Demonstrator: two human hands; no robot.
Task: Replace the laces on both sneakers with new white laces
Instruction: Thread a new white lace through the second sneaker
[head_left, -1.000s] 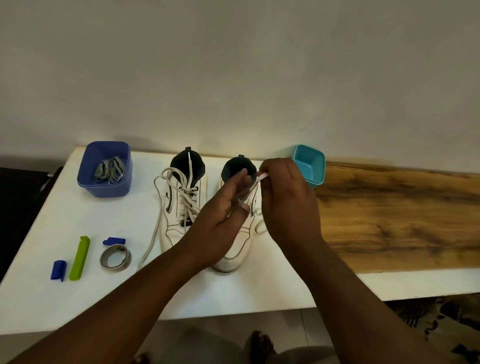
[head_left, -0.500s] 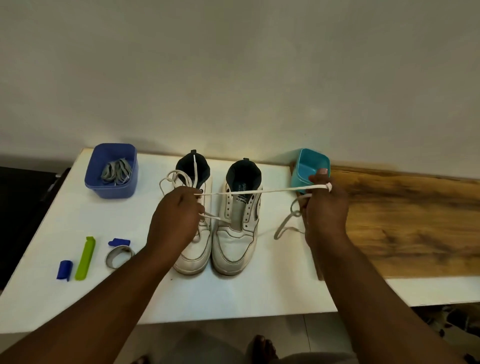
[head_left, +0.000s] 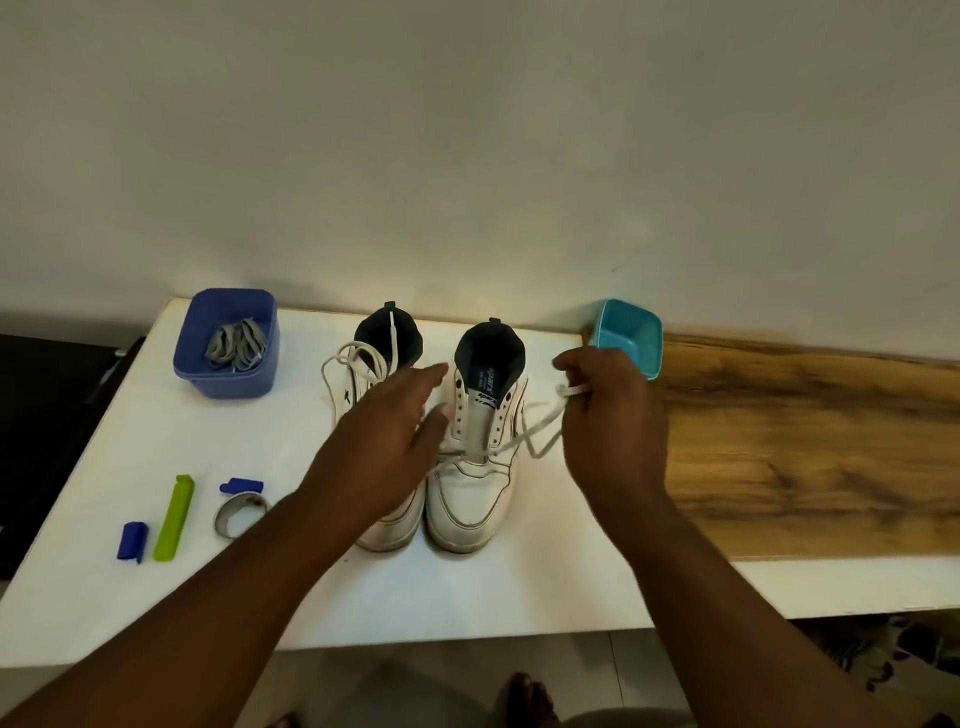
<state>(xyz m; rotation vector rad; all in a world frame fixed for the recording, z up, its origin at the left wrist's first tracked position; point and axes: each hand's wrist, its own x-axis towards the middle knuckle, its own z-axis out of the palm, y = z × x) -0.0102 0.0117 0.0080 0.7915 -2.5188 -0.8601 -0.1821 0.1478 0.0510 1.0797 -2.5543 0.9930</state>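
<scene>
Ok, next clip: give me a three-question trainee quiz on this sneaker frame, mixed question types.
1. True or false: the left hand grips a lace.
2. Which container holds the grey laces? A) blue tub B) teal tub
3. Fill in: the right hand pinches a white lace that trails from the ____ sneaker.

Key:
1. False; its fingers are straight, over the left sneaker.
2. A
3. right
</scene>
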